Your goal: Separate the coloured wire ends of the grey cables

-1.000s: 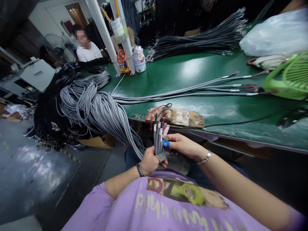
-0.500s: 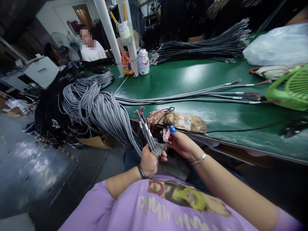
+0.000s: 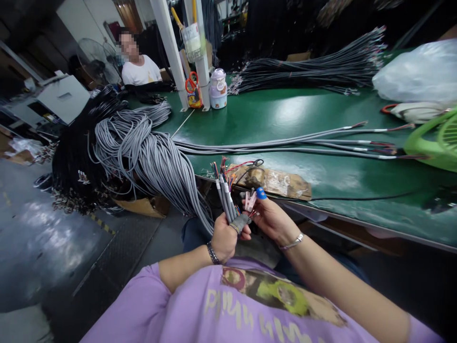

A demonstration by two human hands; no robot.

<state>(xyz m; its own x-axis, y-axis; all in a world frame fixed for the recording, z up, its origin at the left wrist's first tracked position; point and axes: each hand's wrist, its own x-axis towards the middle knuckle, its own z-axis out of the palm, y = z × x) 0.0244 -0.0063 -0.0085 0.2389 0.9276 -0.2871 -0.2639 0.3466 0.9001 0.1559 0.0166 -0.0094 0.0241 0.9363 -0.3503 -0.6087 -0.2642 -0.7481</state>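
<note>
My left hand [image 3: 225, 237] is closed around several grey cables [image 3: 228, 208], whose stripped ends show coloured wires pointing up. A grey cover is on its thumb. Close beside it on the right, my right hand [image 3: 273, 216] has a blue cover on the thumb. Its fingers pinch a small pink clip-like tool [image 3: 250, 201] next to the thin wires near my left thumb. What the tool's tip touches is too small to tell. The held cables look continuous with a large heap of grey cable [image 3: 153, 162] hanging over the table edge at left.
On the green table [image 3: 285, 114] lie several straight grey cables [image 3: 271, 144], a worn wooden block [image 3: 285, 185] and a black cable bundle [image 3: 307, 74]. A green fan-like basket [image 3: 435, 143] and plastic bag [image 3: 417, 71] are at right. A purple bottle [image 3: 218, 90] stands by the post; a person sits beyond.
Both hands, the cables and the pink tool sit slightly further right in view, while the whole scene has shifted a little the same way. Both grips stay the same.
</note>
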